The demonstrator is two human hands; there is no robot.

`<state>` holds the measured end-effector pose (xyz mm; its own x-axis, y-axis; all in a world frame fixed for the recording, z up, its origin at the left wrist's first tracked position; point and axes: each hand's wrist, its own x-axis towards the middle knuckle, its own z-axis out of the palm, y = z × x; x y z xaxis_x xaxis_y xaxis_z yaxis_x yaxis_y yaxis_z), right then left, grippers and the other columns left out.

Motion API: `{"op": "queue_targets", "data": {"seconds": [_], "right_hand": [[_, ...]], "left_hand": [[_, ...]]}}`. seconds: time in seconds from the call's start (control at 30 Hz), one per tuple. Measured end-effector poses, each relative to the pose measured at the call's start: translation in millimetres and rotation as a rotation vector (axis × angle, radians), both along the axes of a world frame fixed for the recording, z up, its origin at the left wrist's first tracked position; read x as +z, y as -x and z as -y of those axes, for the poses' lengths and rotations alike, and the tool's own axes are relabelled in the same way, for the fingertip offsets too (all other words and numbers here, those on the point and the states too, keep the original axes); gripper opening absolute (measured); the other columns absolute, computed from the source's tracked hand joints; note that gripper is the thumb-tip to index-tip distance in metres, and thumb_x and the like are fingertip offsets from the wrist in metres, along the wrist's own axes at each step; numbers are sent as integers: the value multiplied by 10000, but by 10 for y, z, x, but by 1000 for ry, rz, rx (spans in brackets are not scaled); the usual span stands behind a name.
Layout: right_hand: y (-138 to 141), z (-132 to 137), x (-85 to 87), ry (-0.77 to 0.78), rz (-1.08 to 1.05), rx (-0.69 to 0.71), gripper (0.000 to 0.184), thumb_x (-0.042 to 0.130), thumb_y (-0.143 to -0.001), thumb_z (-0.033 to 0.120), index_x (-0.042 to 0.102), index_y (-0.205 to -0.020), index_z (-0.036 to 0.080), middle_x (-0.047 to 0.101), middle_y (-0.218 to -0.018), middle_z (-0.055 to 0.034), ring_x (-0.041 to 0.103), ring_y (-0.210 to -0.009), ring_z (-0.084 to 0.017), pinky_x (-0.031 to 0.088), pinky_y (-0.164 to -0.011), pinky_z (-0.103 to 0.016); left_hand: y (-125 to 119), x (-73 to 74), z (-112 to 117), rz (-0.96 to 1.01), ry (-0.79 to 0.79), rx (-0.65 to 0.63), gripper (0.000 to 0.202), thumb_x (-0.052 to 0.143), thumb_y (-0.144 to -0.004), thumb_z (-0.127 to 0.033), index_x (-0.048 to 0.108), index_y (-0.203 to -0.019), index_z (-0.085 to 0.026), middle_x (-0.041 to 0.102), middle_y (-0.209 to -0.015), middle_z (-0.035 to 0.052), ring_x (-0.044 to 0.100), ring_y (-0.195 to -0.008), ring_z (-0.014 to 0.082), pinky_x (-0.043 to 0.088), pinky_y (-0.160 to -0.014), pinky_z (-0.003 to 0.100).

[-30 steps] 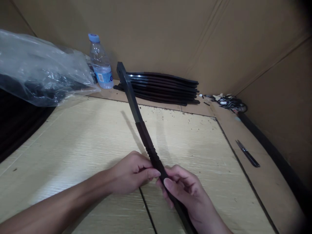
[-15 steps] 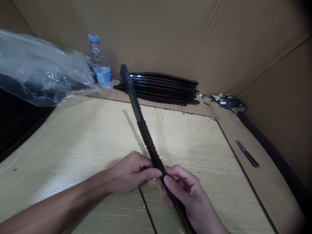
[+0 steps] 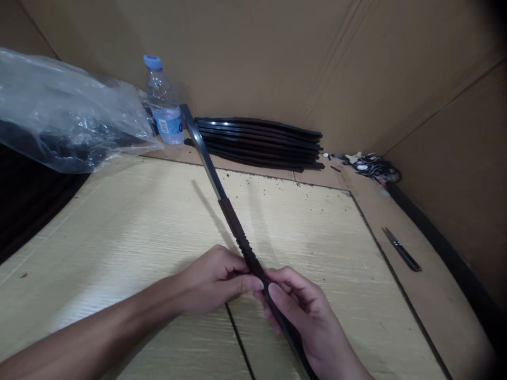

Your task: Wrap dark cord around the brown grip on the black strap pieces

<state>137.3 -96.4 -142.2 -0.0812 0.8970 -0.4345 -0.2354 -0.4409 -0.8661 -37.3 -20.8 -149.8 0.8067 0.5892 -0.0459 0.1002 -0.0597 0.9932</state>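
Note:
A long dark strip (image 3: pixel 233 217) slants up and away from me, held above the table. Its far half is smooth and shiny; a ribbed, bunched brown-black sleeve covers its middle. My left hand (image 3: pixel 222 279) pinches the strip just below the ribbed part, thumb on top. Right beside it, my right hand (image 3: pixel 301 311) grips the strip lower down, with the thumb along its upper face. Both hands' fingertips are partly hidden behind it. The near end runs under my right hand and out of the frame.
Similar dark strips (image 3: pixel 257 142) lie stacked against the cardboard wall. A water bottle (image 3: pixel 166 105) stands left of them, beside a clear plastic bag (image 3: pixel 75 116). Small scissors or snips (image 3: pixel 402 249) lie at the right, below a heap of scraps (image 3: pixel 374 167). Crumbs dot the tabletop (image 3: pixel 130 227).
The strip's far end has swung left, towards the bottle, and the strip has rolled a little so its shiny edge shows. Both hands stay at nearly the same place.

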Motion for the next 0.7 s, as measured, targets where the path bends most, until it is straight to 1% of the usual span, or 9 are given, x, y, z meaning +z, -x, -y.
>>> {"op": "queue_targets", "data": {"seconds": [0.07,0.23,0.43,0.6,0.7], "right_hand": [[9,-6,1,-1,4,-11,286,746,-703,439,687,-855,204,604,-646,16,464,-518,-65,372,-466,-169],[22,-14,16,12,-12,-23,299,773,-674,423,686,-856,203,658,-733,-4,524,-590,-75,428,-534,-172],[14,-7,-6,4,1,-26,309,776,-673,423,678,-855,193,654,-726,-5,526,-599,-72,418,-538,-167],[8,-9,-26,0,1,-19,290,778,-674,411,670,-841,200,626,-689,14,509,-575,-64,408,-522,-165],[3,-6,-26,-8,14,-13,283,768,-687,408,666,-849,201,625,-695,9,514,-581,-69,407,-516,-170]], "left_hand": [[0,0,1,5,3,3,266,517,-900,-317,707,-1010,-167,707,-848,34,620,-765,141,465,-681,220],[1,-5,6,-3,13,9,255,527,-894,-317,714,-980,-168,708,-841,24,623,-761,141,459,-677,209],[6,-2,7,-5,11,6,255,524,-896,-318,713,-981,-168,704,-851,21,617,-761,138,450,-674,205],[3,-10,8,4,-4,9,252,523,-898,-318,708,-1000,-181,697,-831,12,615,-760,131,452,-680,207],[-1,-11,7,-2,-18,10,249,524,-897,-319,712,-987,-182,693,-814,9,609,-744,124,448,-671,203]]}}
